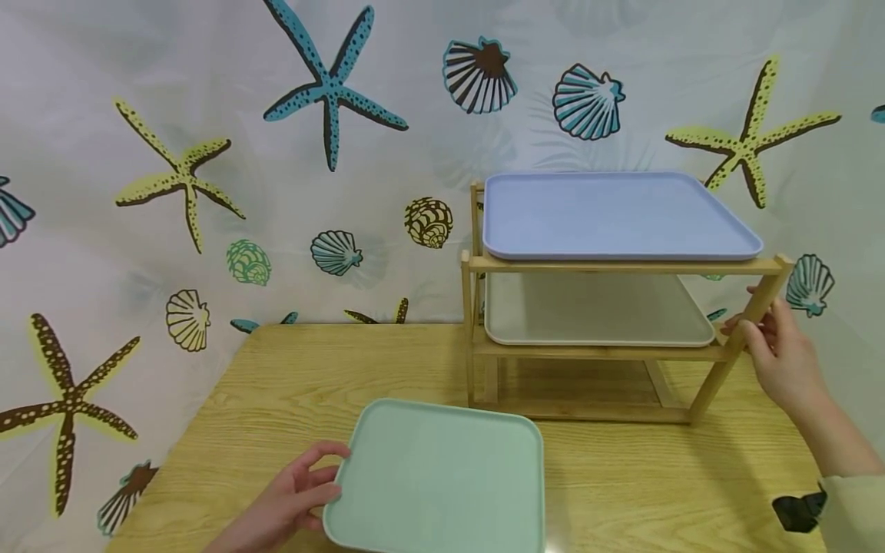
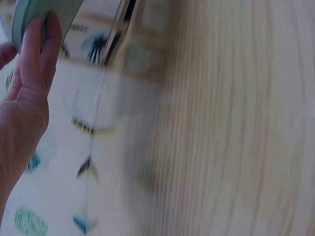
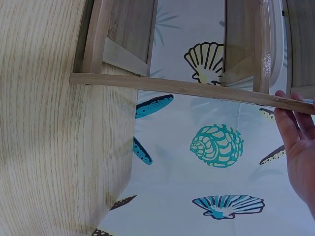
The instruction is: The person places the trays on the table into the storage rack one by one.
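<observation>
My left hand (image 1: 299, 491) pinches the left edge of a mint-green tray (image 1: 442, 480), thumb on one side and fingers on the other. In the left wrist view the fingers lie against the underside of the green tray (image 2: 49, 11), which appears raised off the tabletop. At the right, my right hand (image 1: 784, 357) holds the slanted front post (image 1: 719, 376) of a wooden rack (image 1: 622, 266). The right wrist view shows the fingertips at that same post (image 3: 187, 87); part of the hand runs out of frame.
A blue tray (image 1: 615, 219) lies on the rack's top tier, and a beige tray (image 1: 588, 311) on the tier below. The rack stands on a wood-grain table (image 1: 311, 384). Behind hangs a cloth (image 1: 387, 192) printed with starfish and shells. A small black object (image 1: 798, 513) shows near the right sleeve.
</observation>
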A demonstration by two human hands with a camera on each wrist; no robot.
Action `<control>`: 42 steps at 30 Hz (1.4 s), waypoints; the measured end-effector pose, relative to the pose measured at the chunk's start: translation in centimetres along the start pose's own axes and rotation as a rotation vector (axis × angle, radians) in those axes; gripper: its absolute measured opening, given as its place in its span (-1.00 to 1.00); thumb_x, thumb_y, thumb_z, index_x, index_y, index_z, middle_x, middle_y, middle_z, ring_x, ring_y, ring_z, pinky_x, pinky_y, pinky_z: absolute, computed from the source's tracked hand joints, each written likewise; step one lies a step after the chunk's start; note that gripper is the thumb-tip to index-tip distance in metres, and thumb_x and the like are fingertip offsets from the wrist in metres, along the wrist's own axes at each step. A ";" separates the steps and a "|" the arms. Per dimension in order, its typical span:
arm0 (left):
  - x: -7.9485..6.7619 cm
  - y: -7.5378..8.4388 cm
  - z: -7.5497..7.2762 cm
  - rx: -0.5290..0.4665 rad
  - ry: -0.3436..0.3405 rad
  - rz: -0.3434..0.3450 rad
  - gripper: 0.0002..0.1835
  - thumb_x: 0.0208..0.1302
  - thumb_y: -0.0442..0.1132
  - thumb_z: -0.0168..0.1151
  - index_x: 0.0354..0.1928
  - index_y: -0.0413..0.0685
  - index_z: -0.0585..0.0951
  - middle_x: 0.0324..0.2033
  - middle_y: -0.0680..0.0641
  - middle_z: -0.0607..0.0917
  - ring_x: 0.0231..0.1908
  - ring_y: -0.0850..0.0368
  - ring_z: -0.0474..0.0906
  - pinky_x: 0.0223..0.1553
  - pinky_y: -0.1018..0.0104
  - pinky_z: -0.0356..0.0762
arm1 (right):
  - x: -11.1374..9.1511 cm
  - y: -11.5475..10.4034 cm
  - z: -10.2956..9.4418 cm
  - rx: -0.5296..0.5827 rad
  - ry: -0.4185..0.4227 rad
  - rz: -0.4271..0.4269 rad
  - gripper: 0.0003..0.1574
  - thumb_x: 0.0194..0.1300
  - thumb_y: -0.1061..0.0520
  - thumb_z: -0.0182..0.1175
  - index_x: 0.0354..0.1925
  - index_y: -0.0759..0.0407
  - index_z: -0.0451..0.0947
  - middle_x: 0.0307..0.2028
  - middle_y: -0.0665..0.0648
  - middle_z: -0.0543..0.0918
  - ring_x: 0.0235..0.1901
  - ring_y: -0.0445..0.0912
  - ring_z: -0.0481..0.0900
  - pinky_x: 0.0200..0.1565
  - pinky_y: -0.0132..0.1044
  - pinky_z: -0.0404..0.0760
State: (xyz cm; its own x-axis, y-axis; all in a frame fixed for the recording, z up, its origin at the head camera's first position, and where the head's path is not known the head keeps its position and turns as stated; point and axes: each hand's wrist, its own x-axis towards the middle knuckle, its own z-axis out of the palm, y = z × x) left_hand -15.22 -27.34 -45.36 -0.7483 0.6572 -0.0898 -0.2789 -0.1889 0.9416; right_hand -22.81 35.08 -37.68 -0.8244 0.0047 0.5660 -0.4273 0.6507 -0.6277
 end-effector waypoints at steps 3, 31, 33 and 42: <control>2.1 -0.8 2.2 0.033 0.001 0.006 -0.66 0.49 -0.43 -0.07 0.14 0.15 0.41 -0.04 -0.04 0.61 -0.19 0.11 0.62 -0.31 0.26 0.63 | -0.1 -0.1 0.0 0.002 0.002 0.004 -0.44 0.49 0.35 -0.11 0.39 0.34 0.08 -0.25 -0.30 0.49 -0.24 -0.57 0.46 -0.25 -0.70 0.44; 17.4 -6.5 12.3 0.026 0.304 0.015 -0.64 0.27 -0.54 0.13 0.07 -0.25 0.36 -0.11 -0.18 0.64 -0.31 0.03 0.62 -0.51 0.30 0.61 | 0.2 0.1 0.1 0.005 0.012 0.005 -0.44 0.48 0.35 -0.09 0.38 0.30 0.10 -0.25 -0.28 0.50 -0.25 -0.57 0.48 -0.25 -0.68 0.45; 18.0 -6.7 12.4 0.026 0.332 0.016 -0.65 0.27 -0.55 0.13 0.07 -0.23 0.36 -0.11 -0.18 0.65 -0.31 0.03 0.62 -0.52 0.29 0.61 | 0.2 0.1 0.1 0.011 0.015 0.000 -0.44 0.48 0.36 -0.09 0.38 0.31 0.09 -0.25 -0.30 0.50 -0.25 -0.57 0.48 -0.25 -0.68 0.45; 19.8 -7.0 12.5 0.028 0.398 0.005 -0.59 0.29 -0.53 0.12 0.15 -0.22 0.33 -0.09 -0.19 0.61 -0.33 0.03 0.62 -0.46 0.20 0.64 | 0.1 -0.1 0.2 0.013 0.024 -0.013 -0.44 0.48 0.36 -0.09 0.38 0.31 0.10 -0.25 -0.28 0.49 -0.25 -0.57 0.47 -0.24 -0.69 0.44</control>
State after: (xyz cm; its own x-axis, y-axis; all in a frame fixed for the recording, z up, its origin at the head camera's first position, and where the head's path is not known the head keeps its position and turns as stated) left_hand -20.62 -3.89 -49.68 -0.9261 0.3207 -0.1986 -0.2620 -0.1681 0.9503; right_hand -22.93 34.92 -37.68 -0.8095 0.0150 0.5869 -0.4426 0.6412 -0.6269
